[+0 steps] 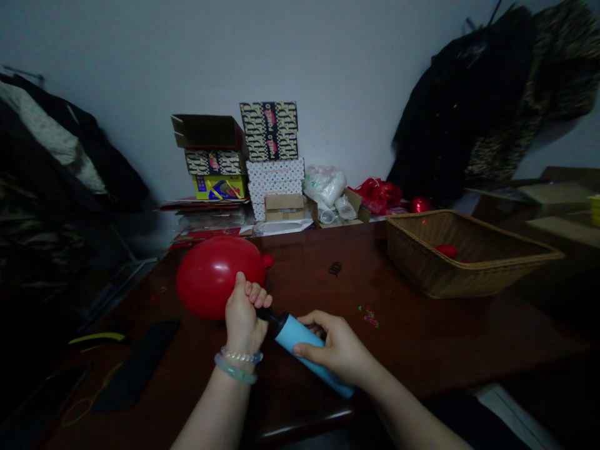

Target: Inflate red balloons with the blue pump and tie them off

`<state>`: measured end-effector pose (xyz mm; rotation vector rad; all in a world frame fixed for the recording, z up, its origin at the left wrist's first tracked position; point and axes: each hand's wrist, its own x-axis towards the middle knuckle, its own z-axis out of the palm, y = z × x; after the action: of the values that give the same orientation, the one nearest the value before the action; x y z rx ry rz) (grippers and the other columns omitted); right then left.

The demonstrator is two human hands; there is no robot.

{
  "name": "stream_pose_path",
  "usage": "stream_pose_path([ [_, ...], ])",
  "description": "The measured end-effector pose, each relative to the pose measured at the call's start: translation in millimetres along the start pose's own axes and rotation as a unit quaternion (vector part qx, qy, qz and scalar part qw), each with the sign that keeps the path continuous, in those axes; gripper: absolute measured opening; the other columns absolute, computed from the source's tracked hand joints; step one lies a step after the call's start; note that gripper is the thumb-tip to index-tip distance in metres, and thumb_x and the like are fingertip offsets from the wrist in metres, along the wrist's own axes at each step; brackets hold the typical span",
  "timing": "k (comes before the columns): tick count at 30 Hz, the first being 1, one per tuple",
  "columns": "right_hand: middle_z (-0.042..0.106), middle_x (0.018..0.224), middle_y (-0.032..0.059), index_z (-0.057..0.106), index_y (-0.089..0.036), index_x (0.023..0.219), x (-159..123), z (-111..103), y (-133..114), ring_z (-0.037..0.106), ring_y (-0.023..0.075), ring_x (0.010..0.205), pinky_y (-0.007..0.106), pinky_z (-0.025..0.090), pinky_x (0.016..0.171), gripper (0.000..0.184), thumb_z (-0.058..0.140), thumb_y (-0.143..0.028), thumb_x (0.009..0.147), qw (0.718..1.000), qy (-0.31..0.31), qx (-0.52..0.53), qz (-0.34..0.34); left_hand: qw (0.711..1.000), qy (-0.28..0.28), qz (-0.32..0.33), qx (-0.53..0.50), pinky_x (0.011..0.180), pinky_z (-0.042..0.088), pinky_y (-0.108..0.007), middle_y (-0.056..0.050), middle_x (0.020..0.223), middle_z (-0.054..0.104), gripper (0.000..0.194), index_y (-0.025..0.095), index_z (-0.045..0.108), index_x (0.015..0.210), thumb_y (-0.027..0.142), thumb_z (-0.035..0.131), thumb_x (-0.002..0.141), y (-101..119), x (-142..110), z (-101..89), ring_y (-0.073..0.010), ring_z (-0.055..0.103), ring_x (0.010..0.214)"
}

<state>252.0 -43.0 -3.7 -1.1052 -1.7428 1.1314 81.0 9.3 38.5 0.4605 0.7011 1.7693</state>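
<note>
A blue hand balloon pump (313,351) with a black front end slants across the table's near edge. My right hand (335,344) is wrapped round its blue barrel. At the black end, my left hand (246,312) is closed in a fist, with beads and a pale green bangle on the wrist. Directly beyond that fist is a large inflated red balloon (218,275), touching or nearly touching it. A small red knob sticks out at the balloon's right side. The fingers hide the pump's tip and whether the balloon's mouth is on it.
A wicker basket (469,275) with red items stands at the right of the brown table (323,287). Small coloured bits (370,317) and a black coil (335,269) lie mid-table. A dark flat object (138,362) is at left. Stacked boxes (274,178) line the wall.
</note>
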Motion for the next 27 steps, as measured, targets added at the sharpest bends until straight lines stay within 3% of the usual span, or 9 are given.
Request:
stream_pose_path([
  [7,0.071,0.1,0.0039,0.067,-0.02,0.107,9.9,2.1,-1.8,0.064,0.0208,0.09,0.029,0.047,0.078,0.04,0.079,-0.031,0.07,0.998,-0.015,-0.059,-0.006,1.0,0.015,0.007,0.006,0.037,0.024,-0.019,0.008,0.046,0.027,0.043,0.019,0.034,0.057,0.035,0.057,0.089,8.8,13.3,-3.4,-0.0049,0.024,0.036],
  [12,0.07,0.103,0.0037,0.067,-0.022,0.109,7.9,-11.0,-8.6,0.063,0.0237,0.097,0.031,0.044,0.085,0.041,0.08,-0.035,0.071,0.989,-0.046,-0.142,-0.013,0.999,0.025,0.008,-0.025,0.037,0.026,-0.02,0.008,0.045,0.027,0.043,0.019,0.033,0.057,0.033,0.053,0.092,19.1,23.1,-12.0,-0.0052,0.024,0.036],
  [18,0.07,0.109,0.0009,0.065,-0.026,0.111,4.2,-26.8,-10.4,0.063,0.022,0.099,0.029,0.044,0.085,0.04,0.077,-0.034,0.074,0.987,-0.098,-0.13,0.006,0.997,0.047,0.025,-0.056,0.037,0.025,-0.019,0.009,0.044,0.027,0.041,0.018,0.033,0.058,0.027,0.05,0.094,36.7,34.2,-28.3,-0.0045,0.025,0.035],
  [27,0.067,0.106,0.0037,0.066,-0.023,0.11,4.1,-16.2,-10.8,0.06,0.0227,0.098,0.032,0.042,0.087,0.037,0.077,-0.027,0.074,0.977,-0.041,-0.209,-0.015,0.997,0.046,0.033,-0.057,0.038,0.027,-0.018,0.009,0.047,0.028,0.041,0.019,0.034,0.059,0.033,0.058,0.089,23.4,30.5,-26.6,-0.0046,0.026,0.037],
])
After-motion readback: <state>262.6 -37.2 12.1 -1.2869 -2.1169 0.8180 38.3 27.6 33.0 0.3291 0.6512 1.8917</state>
